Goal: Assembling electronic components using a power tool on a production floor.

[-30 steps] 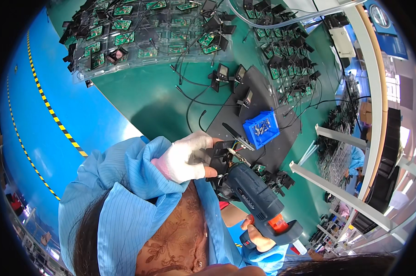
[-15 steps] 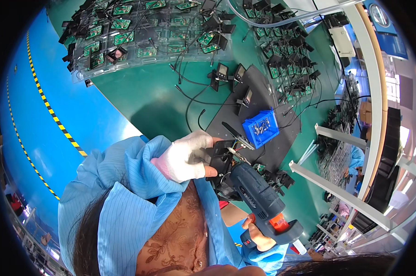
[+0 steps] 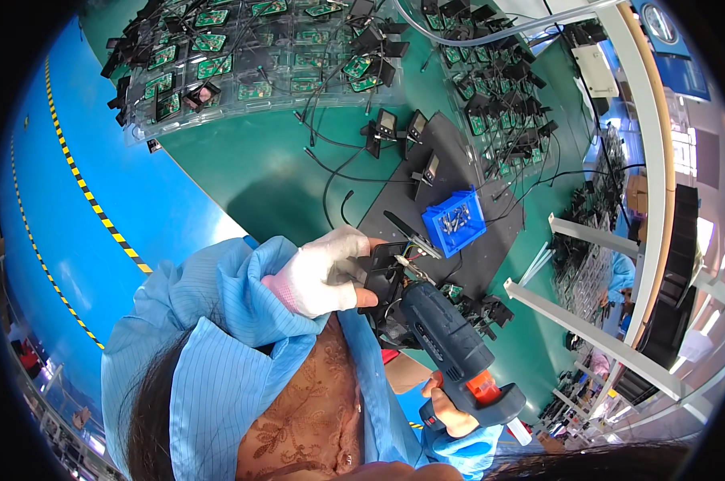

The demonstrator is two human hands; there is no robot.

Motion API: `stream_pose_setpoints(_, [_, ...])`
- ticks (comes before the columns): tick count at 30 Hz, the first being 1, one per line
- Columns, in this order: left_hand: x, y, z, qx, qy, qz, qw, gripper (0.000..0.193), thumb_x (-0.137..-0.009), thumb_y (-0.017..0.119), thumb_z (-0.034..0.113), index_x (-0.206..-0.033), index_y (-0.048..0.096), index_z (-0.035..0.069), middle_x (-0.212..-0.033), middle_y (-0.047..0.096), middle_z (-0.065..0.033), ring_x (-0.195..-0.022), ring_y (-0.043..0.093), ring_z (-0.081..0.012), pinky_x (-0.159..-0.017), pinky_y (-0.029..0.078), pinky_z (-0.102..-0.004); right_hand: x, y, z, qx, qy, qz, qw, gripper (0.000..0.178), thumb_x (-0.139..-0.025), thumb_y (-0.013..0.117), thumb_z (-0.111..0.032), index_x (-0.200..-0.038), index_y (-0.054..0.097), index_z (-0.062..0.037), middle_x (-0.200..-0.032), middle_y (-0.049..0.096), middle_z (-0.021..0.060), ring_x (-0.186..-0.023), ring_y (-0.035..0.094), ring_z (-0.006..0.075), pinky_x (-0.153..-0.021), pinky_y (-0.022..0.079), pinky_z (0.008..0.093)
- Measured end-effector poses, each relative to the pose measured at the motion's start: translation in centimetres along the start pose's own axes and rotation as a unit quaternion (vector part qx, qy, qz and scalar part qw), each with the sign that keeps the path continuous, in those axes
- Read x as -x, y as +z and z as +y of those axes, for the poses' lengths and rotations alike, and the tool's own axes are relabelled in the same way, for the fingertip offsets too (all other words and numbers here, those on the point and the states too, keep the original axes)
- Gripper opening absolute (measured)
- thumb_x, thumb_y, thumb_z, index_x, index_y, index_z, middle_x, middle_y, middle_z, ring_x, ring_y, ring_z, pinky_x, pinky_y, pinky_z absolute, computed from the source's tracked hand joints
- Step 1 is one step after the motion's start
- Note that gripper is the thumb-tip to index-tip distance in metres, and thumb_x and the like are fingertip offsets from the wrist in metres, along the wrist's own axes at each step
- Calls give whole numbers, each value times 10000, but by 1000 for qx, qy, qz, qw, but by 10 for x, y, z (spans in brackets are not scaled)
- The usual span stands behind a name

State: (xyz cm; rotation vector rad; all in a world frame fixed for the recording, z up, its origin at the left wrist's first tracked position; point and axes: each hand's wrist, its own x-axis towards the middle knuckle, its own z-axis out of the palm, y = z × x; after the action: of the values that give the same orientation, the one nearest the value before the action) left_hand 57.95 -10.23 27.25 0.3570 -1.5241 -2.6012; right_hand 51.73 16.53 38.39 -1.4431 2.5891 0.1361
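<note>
My left hand [image 3: 318, 276], in a white glove with bare fingertips, grips a black plastic housing [image 3: 384, 268] with thin coloured wires at its open side. My right hand [image 3: 450, 413] is wrapped around the handle of a dark grey and orange glue gun [image 3: 450, 337]. A translucent glue stick [image 3: 519, 433] pokes out of its back end. The gun's nozzle points into the wires beside the housing; I cannot make out whether it touches. Just beyond stands a blue bin [image 3: 454, 223] of small metal parts on a dark mat [image 3: 498, 240].
Several small black display units [image 3: 386, 123] with cables lie on the green table [image 3: 242, 152]. Clear trays [image 3: 254, 92] of green circuit boards fill the far side. White sticks [image 3: 536, 267] lie to the right, near a white metal frame [image 3: 595, 341].
The glue gun and my right hand have shifted very slightly left. My left hand and the black housing stay nearly in place.
</note>
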Motion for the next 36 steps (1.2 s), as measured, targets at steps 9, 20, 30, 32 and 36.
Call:
stream_pose_setpoints(9, [0, 0, 10, 1, -29, 6, 1000, 540, -668, 729, 127, -1135, 510, -31, -983, 451, -62, -924, 512, -169, -790, 422, -285, -17, -16, -8, -125, 53, -6, 991, 99, -605, 706, -124, -606, 609, -143, -587, 583, 8, -426, 527, 185, -397, 424, 292])
stream_pose_setpoints(20, [1, -4, 13, -40, -10, -5, 999, 507, -662, 715, 79, -1118, 521, -29, -968, 457, -61, -895, 512, -160, -760, 420, -272, -5, -7, 3, -254, 19, -35, 966, 122, -578, 693, -114, -652, 618, -176, -667, 596, 12, -480, 532, 185, -402, 415, 311])
stream_pose_setpoints(30, [0, -9, 3, -57, 34, -14, 998, 480, -650, 697, -35, -1087, 497, -12, -982, 433, -50, -763, 514, -95, -660, 438, -218, -32, -28, -2, -503, 183, -64, 842, 71, -664, 656, -146, -705, 605, -115, -772, 556, 175, -679, 549, 252, -558, 447, 341])
stream_pose_setpoints(32, [-1, -9, 2, -22, 10, 1, 1000, 456, -644, 702, -23, -1057, 510, -16, -980, 433, -58, -753, 512, -106, -660, 437, -222, -45, -31, 3, -627, 215, -94, 743, 120, -659, 650, -112, -745, 597, -48, -784, 559, 191, -695, 559, 255, -574, 452, 352])
stream_pose_setpoints(36, [-13, -35, 0, -261, 149, -24, 954, 526, -658, 731, 80, -1114, 497, -37, -961, 507, -67, -900, 542, -174, -709, 444, -273, -42, -10, 13, -851, 245, -95, 455, 332, -676, 547, -102, -927, 504, 112, -743, 583, 238, -700, 596, 370, -666, 492, 422])
